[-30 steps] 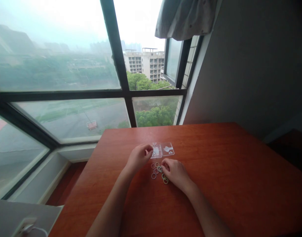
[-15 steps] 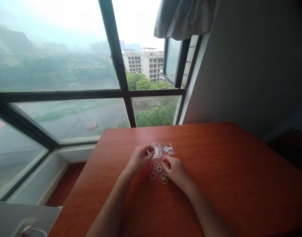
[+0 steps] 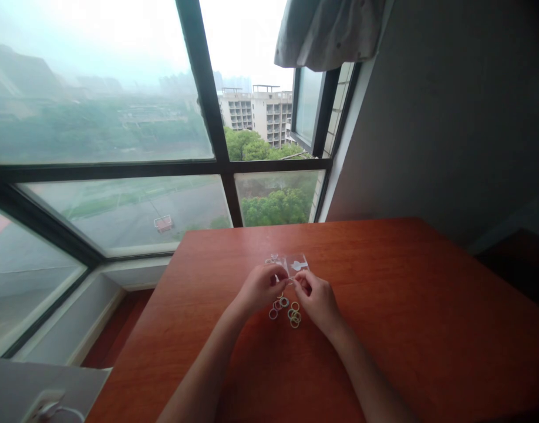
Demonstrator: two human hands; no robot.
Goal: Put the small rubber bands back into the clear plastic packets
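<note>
My left hand (image 3: 263, 288) and my right hand (image 3: 316, 299) meet above the middle of a red-brown wooden table (image 3: 384, 329). Both have their fingers pinched together at the same spot, on something too small to make out. Just beneath them lies a loose cluster of several small coloured rings (image 3: 286, 310). Beyond the fingertips sits a small clear plastic case (image 3: 296, 264), open flat, with white shapes inside. My left hand covers part of its left half.
The table stands against a large window with dark frames (image 3: 221, 170) and a grey wall (image 3: 450, 129) on the right. A curtain (image 3: 331, 32) hangs bunched at the top. At the lower left, a white plug and cable (image 3: 49, 405) rest on a grey surface.
My right hand lifted off the rings and moved up and left. My left hand shifted right from the case. The fingertips of both now meet over the rings.
</note>
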